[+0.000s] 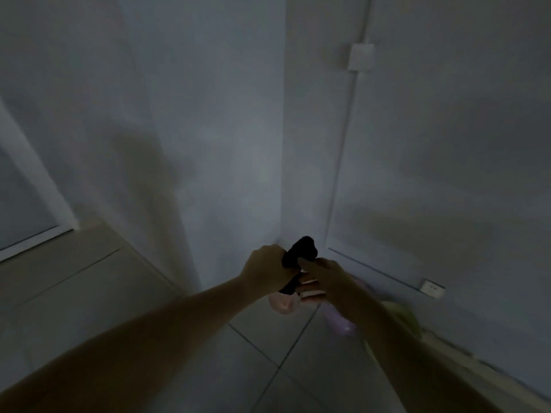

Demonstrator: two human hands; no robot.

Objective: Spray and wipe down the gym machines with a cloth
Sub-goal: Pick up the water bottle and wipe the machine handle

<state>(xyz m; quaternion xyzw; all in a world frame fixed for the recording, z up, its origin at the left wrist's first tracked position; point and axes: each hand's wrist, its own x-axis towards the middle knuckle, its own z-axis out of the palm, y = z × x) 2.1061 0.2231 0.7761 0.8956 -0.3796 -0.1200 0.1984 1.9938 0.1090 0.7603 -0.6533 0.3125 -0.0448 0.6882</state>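
Dimness fills a bare room corner where two pale walls meet, the left wall carrying a soft shadow. At the far left one white door frame slants down to a beige floor strip, which gives way to a grey tiled floor crossed by thin joints. Two bare forearms reach in from the bottom edge toward the corner. The left hand has its fingers wrapped tightly round one black top piece – sprayer head or bunched cloth, too dark to tell – which sticks out above and below the fist. Just beneath hangs one pale pink bottle, low in the middle, above the tiles. The right hand meets it from the other side, one digit laid against the black piece and the rest bent toward the bottle's neck; whether they close on it cannot be told. On the right wall sit one white box, one thin conduit running down from it, and one low socket. Behind the right forearm, two blurred shapes lie on the floor – one lilac shape, one yellow-green shape.
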